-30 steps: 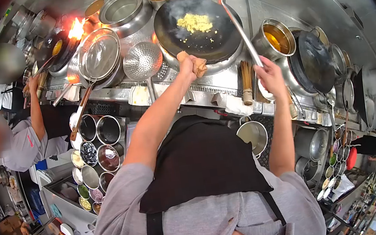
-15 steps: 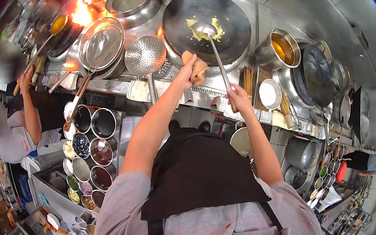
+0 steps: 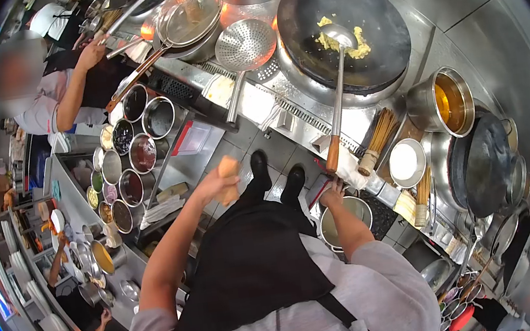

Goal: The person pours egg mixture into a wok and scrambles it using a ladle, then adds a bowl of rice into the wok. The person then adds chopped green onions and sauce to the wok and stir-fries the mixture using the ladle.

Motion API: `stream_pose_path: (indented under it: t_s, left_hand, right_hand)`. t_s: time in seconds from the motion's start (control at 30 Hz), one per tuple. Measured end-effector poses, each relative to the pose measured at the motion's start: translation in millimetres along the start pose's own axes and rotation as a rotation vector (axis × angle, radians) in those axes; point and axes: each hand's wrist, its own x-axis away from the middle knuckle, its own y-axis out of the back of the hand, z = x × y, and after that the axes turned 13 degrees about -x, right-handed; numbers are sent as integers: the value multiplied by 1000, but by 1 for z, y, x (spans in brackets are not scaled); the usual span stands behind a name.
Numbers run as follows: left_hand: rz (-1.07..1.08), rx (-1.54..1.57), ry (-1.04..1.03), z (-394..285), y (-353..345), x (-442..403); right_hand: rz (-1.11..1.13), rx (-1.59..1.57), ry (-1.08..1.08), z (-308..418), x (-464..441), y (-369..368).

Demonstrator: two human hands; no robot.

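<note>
My left hand (image 3: 213, 186) is closed on a folded tan cloth (image 3: 228, 168), held over the floor away from the stove. Near the counter's front edge, my right hand (image 3: 332, 193) is over the rim of a metal pot (image 3: 356, 214); its fingers are partly visible, and what they touch is unclear. The black wok (image 3: 300, 22) sits on the burner with yellow scrambled egg (image 3: 359, 45) in it. A ladle (image 3: 340, 90) rests in the wok, its bowl on the egg and its wooden handle over the counter edge, with no hand on it.
Left of the wok lie a perforated skimmer (image 3: 245, 45) and mesh strainers (image 3: 190, 16). Bamboo brushes (image 3: 377, 138), a white bowl (image 3: 407, 162) and an oil pot (image 3: 442, 102) stand to the right. A co-worker (image 3: 65, 97) holds a ladle at the left, beside sauce pots (image 3: 143, 152).
My left hand has moved down from the wok rim with the cloth. My right hand has let go of the ladle and moved down. The view has turned and shifted.
</note>
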Motion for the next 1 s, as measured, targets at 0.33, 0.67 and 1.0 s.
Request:
stream_pose_path:
  t_s: [0.33,0.67,1.0]
  left_hand:
    - [-385,-111,113,117,-13,5]
    - [-500,-349,-67,86,-48,19]
    - [-504,-387,-160,91,6,-8]
  right_hand:
    - [-255,-152,256,18,-6,-9]
    - [16,-427,183,35,-40,-1]
    - [19,-707,1123,166,295,110]
